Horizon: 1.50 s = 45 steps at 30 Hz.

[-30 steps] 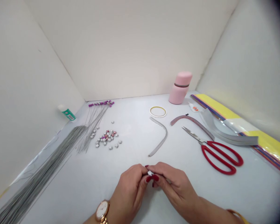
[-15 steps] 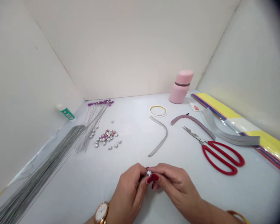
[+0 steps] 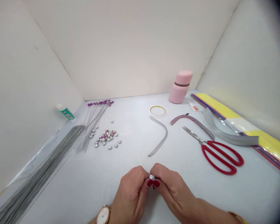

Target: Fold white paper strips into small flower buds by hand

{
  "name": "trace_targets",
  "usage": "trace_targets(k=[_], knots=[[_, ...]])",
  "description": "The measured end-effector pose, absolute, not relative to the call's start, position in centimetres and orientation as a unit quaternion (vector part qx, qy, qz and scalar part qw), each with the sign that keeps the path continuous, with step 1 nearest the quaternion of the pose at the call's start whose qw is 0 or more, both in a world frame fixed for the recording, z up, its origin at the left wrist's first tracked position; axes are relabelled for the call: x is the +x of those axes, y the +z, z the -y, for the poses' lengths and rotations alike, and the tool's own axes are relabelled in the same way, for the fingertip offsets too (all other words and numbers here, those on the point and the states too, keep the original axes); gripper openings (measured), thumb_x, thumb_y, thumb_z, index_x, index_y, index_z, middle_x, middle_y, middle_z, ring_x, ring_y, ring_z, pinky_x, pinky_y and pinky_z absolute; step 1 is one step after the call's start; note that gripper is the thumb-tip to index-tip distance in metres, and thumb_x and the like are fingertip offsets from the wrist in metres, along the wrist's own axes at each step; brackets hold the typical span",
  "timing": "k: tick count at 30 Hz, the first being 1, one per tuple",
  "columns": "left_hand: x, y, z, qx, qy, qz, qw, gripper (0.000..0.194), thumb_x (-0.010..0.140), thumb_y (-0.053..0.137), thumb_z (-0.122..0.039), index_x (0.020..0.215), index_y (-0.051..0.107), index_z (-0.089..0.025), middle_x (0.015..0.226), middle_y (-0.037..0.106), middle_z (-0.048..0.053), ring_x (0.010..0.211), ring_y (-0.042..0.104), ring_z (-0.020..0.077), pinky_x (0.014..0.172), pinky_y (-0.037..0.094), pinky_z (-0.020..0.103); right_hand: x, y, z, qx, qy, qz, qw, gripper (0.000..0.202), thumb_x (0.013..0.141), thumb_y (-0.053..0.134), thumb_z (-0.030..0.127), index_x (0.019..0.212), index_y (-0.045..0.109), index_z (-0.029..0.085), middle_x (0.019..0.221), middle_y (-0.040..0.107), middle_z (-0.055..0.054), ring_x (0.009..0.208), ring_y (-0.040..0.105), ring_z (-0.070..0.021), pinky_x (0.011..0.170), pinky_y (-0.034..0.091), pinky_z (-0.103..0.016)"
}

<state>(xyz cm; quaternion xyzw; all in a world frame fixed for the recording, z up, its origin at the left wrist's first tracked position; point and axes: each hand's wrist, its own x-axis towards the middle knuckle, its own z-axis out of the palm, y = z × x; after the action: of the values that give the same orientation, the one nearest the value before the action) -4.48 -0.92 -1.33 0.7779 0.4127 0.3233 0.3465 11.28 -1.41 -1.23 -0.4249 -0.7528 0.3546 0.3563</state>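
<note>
From my end, I have the left hand (image 3: 134,191) and the right hand (image 3: 174,188) both pinching one small silver star (image 3: 151,177) between them, over the near part of the counter (image 3: 133,130). I judge that star folded but not fully shaped. Done, as far as I can see: a pile of stars (image 3: 109,135) off to the left and, behind it, thin wires (image 3: 96,115) tipped with purple pieces (image 3: 102,102). Unused: a bent strip (image 3: 165,136) lying ahead of the hands, a curved strip (image 3: 198,122) by the scissors (image 3: 220,155), and a thick bundle of bare wires (image 3: 44,165). The counter is pale and smooth, closed in by white walls (image 3: 130,46), with a pink bottle (image 3: 180,88) at the back.
</note>
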Motion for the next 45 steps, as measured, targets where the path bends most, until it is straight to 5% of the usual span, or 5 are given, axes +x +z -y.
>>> trace_targets(k=[19, 37, 45], knots=[[-4.47, -1.22, 0.86, 0.852, 0.369, -0.328, 0.175, 0.019, 0.083, 0.033, -0.010, 0.066, 0.038, -0.019, 0.057, 0.039, 0.000, 0.053, 0.037, 0.0136, 0.048, 0.029, 0.024, 11.50, -1.19, 1.35, -0.338, 0.175, 0.838, 0.390, 0.023, 0.082, 0.031, 0.004, 0.069, 0.041, 0.020, 0.058, 0.041, 0.001, 0.051, 0.040, -0.0128, 0.047, 0.030, -0.024], [-4.84, -1.01, 0.44, 0.872, 0.345, -0.293, 0.185, 0.021, 0.083, 0.031, -0.012, 0.066, 0.038, -0.019, 0.056, 0.041, 0.001, 0.053, 0.036, 0.0141, 0.047, 0.028, 0.026, 11.50, -1.06, 1.28, -0.316, 0.152, 0.844, 0.405, 0.024, 0.077, 0.032, 0.001, 0.086, 0.041, 0.021, 0.061, 0.048, -0.001, 0.053, 0.045, -0.0143, 0.048, 0.037, -0.023], [-4.99, -0.83, 0.47, 0.830, 0.348, -0.342, 0.269, 0.012, 0.087, 0.033, -0.020, 0.079, 0.041, -0.020, 0.064, 0.047, 0.001, 0.058, 0.043, 0.0131, 0.053, 0.036, 0.023, 11.52, -1.07, 1.35, -0.352, 0.277, 0.793, 0.413, 0.016, 0.082, 0.035, 0.008, 0.084, 0.046, 0.019, 0.067, 0.052, -0.002, 0.058, 0.048, -0.0133, 0.054, 0.041, -0.023]])
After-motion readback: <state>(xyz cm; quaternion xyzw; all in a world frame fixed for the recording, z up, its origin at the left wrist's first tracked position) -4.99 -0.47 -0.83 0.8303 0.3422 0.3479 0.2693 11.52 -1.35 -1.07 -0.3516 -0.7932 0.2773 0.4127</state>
